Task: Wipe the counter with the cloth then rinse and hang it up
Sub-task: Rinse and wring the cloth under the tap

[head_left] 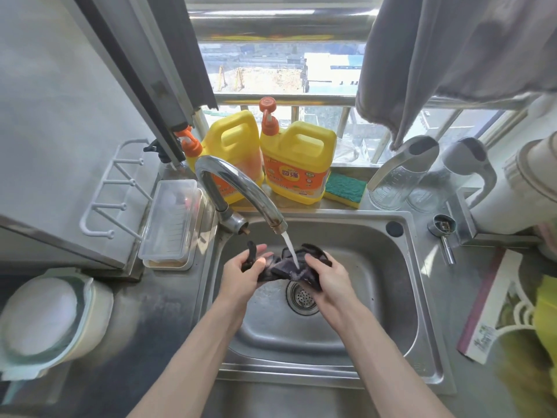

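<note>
Rinsing step: I hold the cloth (pixel 287 270) under the running tap (pixel 241 188).
Left grip (pixel 244 274) and right grip (pixel 327 277) both clutch it; next, I judge, wringing, then hanging.

The right-hand yellow plastic detergent jug (pixel 301 146) carries an orange label (pixel 294 178) with two large characters, seemingly 奇强. Green print on the flat white cardboard box (pixel 486 328) is too blurred to read.

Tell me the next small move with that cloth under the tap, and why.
Probably rub the cloth between both hands under the stream. The left hand and right hand grip its opposite ends, the stream lands on its middle, and it is bunched up, so inner folds are likely unrinsed.
</note>
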A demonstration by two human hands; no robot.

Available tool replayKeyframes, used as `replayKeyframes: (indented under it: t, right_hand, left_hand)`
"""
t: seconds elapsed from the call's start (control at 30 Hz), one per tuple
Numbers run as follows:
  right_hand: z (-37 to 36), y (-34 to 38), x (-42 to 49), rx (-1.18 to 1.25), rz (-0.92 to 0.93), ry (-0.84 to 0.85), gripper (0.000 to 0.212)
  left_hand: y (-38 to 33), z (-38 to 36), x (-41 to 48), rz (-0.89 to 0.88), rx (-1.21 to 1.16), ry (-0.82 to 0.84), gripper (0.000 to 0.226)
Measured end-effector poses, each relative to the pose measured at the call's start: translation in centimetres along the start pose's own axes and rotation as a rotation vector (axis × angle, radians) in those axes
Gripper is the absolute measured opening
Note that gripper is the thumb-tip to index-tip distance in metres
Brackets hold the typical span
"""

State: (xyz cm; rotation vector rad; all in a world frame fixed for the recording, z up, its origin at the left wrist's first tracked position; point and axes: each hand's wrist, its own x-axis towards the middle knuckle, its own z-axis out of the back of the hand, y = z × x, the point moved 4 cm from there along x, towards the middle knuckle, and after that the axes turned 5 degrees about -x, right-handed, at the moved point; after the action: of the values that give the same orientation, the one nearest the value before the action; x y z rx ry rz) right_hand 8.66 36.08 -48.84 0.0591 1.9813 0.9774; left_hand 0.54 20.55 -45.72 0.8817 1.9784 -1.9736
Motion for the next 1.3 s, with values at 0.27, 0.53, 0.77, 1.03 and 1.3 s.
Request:
replayKeyframes:
  t: [0.27, 0.53, 0.77, 1.03, 1.3]
  right_hand:
    - [1.1, 0.3, -1.2, 0.201, -0.061, -0.091, 0.035]
    - [3.5, 2.4, -2.8, 0.231, 0.099, -0.025, 0.03]
    - [4.8, 4.4, -4.6, 0.308, 0.181, -0.021, 0.028]
    - [4.5, 5.5, -5.5, 0.386, 0.166, 0.114, 0.036]
    - [3.0, 4.4, -5.7, 0.429, 0.052, 0.103, 0.023]
  left_hand:
    - [-0.7, 0.1, -0.5, 0.053, -0.341, 0.034, 0.039]
    - [0.9, -2.3, -0.6, 0.201, -0.387, 0.001, 0.006]
    - [1.5, -6.3, -1.3, 0.346, -0.414, 0.101, 0.02]
    - [1.8, -6.7, -1.1, 0.453, -0.561, 0.178, 0.035]
    - [2.5, -7.0, -1.2, 0.47, -0.394, 0.214, 0.012]
